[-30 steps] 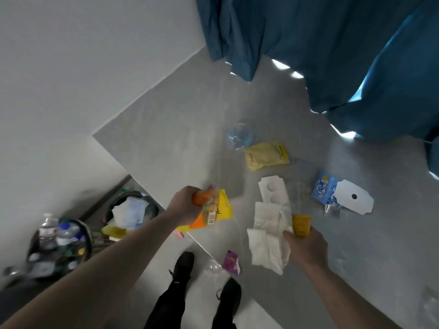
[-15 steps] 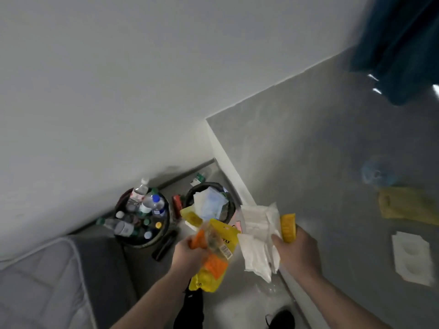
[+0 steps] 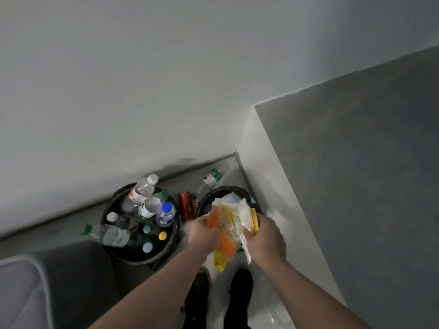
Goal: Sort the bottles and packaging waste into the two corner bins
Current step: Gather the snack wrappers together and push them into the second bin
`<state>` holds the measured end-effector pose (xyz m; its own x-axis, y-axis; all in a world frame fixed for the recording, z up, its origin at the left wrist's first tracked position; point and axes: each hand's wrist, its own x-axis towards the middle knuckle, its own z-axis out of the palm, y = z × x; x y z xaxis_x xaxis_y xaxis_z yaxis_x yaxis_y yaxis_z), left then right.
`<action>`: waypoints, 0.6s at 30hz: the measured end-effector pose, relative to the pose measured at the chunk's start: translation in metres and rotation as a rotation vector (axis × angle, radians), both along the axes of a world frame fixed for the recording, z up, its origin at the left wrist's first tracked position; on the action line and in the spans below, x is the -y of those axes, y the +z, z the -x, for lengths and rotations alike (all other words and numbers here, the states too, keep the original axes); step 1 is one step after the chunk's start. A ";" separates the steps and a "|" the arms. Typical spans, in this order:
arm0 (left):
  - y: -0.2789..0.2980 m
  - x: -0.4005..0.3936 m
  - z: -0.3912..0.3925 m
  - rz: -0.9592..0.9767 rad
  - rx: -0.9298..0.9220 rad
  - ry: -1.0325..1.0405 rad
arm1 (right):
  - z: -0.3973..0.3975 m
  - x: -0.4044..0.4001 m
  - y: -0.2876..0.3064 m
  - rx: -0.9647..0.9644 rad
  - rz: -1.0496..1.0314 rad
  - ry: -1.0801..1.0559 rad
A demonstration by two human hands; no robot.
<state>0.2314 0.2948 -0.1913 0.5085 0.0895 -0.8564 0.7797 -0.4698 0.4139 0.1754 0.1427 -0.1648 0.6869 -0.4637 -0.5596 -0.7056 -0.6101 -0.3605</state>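
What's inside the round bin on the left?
The left bin is packed with plastic bottles, mostly clear, with white, green, blue and yellow caps. Some poke above the rim. What lies underneath them, at the bottom, is hidden.

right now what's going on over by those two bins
A person stands over the two corner bins with both hands full of packaging waste. The left hand grips an orange and yellow wrapper; the right hand holds white paper and a yellow piece. Both are above the right bin, which already has paper in it. The left bin is packed with bottles. Nothing is released yet.
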 end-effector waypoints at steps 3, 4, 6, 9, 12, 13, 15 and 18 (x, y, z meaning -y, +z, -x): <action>-0.052 0.010 -0.018 -0.024 0.020 -0.044 | -0.019 0.000 -0.051 -0.026 -0.032 0.094; -0.071 0.012 -0.022 -0.036 0.018 -0.070 | -0.025 0.000 -0.067 -0.038 -0.050 0.129; -0.104 0.016 -0.025 -0.066 0.025 -0.148 | -0.031 -0.002 -0.100 -0.055 -0.097 0.191; -0.135 0.019 -0.024 -0.066 0.143 -0.285 | -0.029 -0.013 -0.146 -0.106 -0.139 0.278; -0.161 0.018 -0.024 -0.071 0.271 -0.486 | -0.024 -0.019 -0.187 -0.182 -0.148 0.332; -0.172 0.018 -0.023 -0.083 0.289 -0.541 | -0.023 -0.019 -0.199 -0.204 -0.150 0.341; -0.193 0.016 -0.022 -0.121 0.304 -0.640 | -0.021 -0.019 -0.223 -0.223 -0.143 0.375; -0.224 0.016 -0.026 -0.152 0.341 -0.749 | -0.019 -0.019 -0.259 -0.222 -0.126 0.399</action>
<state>0.2570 0.2784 -0.4149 0.7083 -0.2728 -0.6510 0.0827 -0.8838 0.4604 0.1947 0.1616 -0.4236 0.6550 -0.1071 -0.7480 -0.4935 -0.8103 -0.3161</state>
